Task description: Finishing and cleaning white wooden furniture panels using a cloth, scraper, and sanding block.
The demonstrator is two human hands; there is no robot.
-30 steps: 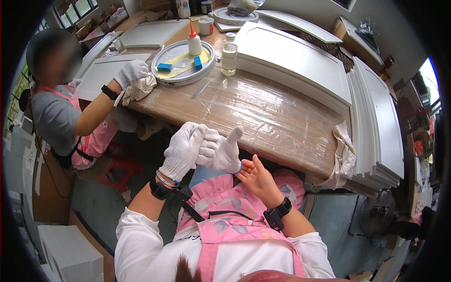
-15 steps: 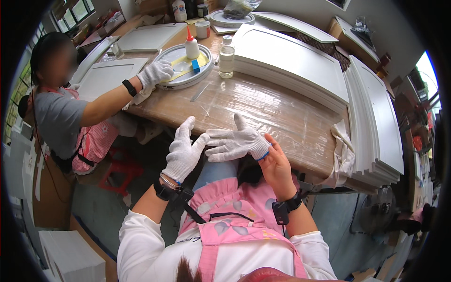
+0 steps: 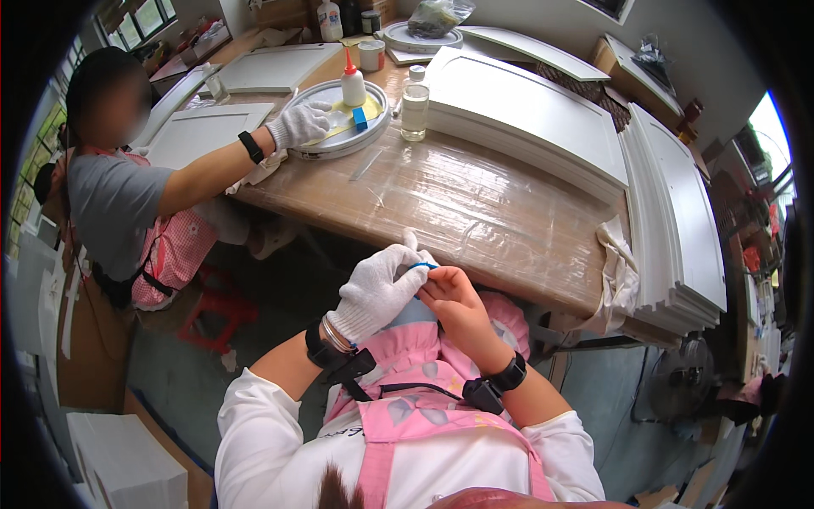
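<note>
Well beyond left hand [image 3: 380, 284], bottle [image 3: 415, 87] of liquid [image 3: 414, 119]

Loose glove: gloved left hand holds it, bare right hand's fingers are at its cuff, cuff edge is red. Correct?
Not quite: the cuff edge is blue, not red; the head view shows it. The rest stands: the gloved left hand holds the loose glove, and the bare right hand has its fingers at the cuff.

Nothing legible here — dark script on the white shirt [image 3: 441, 459] runs up against the pink floral apron [image 3: 445, 419], partly covered. White bottle [image 3: 330, 22] at the back has a label — too small to read.
</note>
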